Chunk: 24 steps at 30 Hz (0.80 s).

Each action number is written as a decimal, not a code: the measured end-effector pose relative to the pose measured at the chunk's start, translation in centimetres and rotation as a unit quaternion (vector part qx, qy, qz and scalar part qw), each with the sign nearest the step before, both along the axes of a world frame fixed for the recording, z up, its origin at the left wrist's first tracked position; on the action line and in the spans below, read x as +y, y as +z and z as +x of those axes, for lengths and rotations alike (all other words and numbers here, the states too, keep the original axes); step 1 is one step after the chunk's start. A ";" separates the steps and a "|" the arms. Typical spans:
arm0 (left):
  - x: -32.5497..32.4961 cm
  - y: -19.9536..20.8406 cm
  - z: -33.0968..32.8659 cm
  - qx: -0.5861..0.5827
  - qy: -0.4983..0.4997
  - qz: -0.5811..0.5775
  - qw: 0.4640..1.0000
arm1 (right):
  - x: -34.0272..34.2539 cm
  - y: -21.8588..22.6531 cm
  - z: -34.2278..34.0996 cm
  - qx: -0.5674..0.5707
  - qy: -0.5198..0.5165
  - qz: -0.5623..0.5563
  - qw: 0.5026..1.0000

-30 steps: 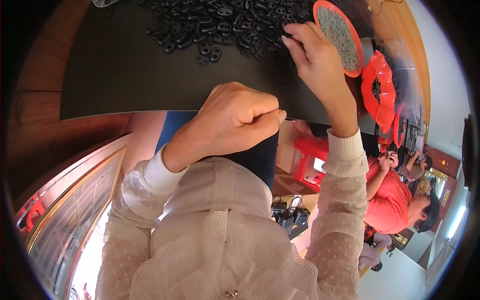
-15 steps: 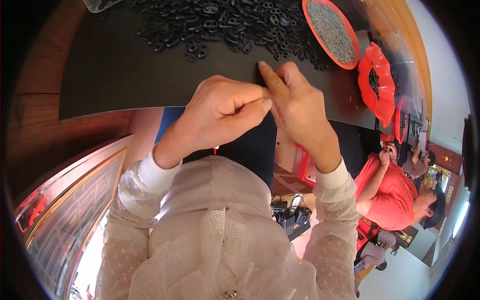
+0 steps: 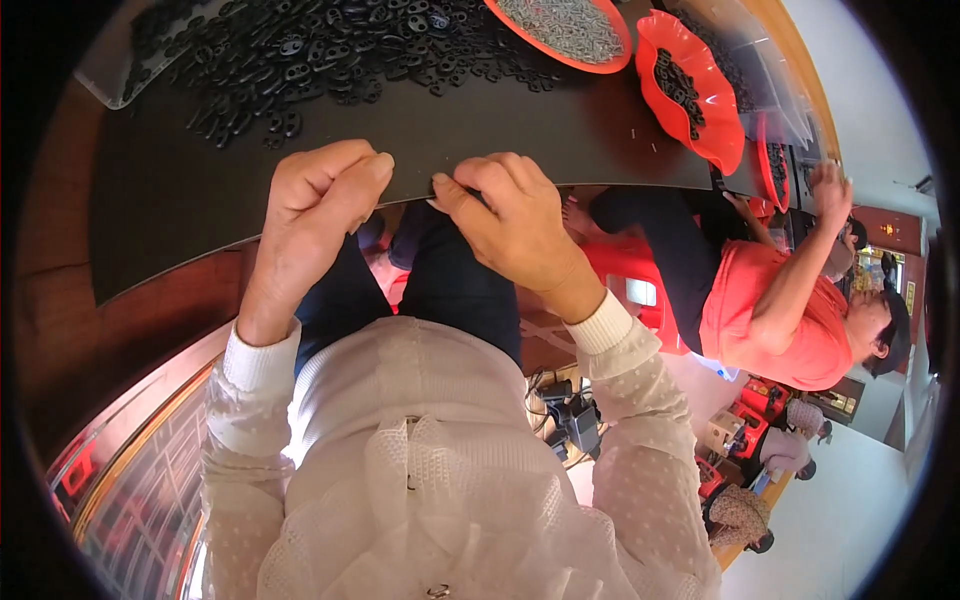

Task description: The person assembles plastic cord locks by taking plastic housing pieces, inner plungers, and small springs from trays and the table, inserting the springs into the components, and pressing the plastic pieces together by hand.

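Note:
My left hand point(image 3: 318, 210) is closed, thumb pressed on the curled fingers, at the near edge of the dark work mat. What it holds, if anything, is hidden. My right hand point(image 3: 515, 222) is apart from it to the right, thumb and forefinger pinched at the mat's edge; anything between them is too small to make out. Beyond both hands spreads a heap of small black plastic pieces point(image 3: 300, 70) with two holes each. Farther right stand a red dish of small silvery metal pins point(image 3: 570, 30) and a wavy-rimmed red bowl point(image 3: 715, 125) with small black parts in it.
The dark mat point(image 3: 170, 215) covers the wooden table. A clear plastic container point(image 3: 108, 75) is at the far left, and another red dish point(image 3: 770, 165) at the right. A co-worker in a red shirt point(image 3: 770, 310) sits to the right with a hand raised.
My hands, together before, have separated: the left moved left, the right slightly left and down. The view has shifted, bringing more of the red bowl into sight. The co-worker's hand has risen.

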<state>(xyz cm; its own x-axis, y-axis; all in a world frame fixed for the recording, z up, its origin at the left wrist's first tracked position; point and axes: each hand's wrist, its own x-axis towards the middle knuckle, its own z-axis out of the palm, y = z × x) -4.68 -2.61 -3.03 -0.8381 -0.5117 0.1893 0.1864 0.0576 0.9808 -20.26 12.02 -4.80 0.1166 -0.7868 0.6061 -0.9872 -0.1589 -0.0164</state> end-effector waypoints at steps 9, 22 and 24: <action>0.2 0.1 -0.3 -0.018 -0.005 0.006 1.000 | 0.3 1.9 -0.4 -0.451 -0.049 -0.003 0.891; 2.8 1.3 -1.3 -0.048 -0.005 -0.111 0.993 | -0.2 4.1 1.8 -0.499 0.041 0.017 0.865; 3.1 1.8 -1.1 -0.044 -0.015 0.007 0.999 | -0.1 5.0 2.1 -0.428 0.051 0.011 0.902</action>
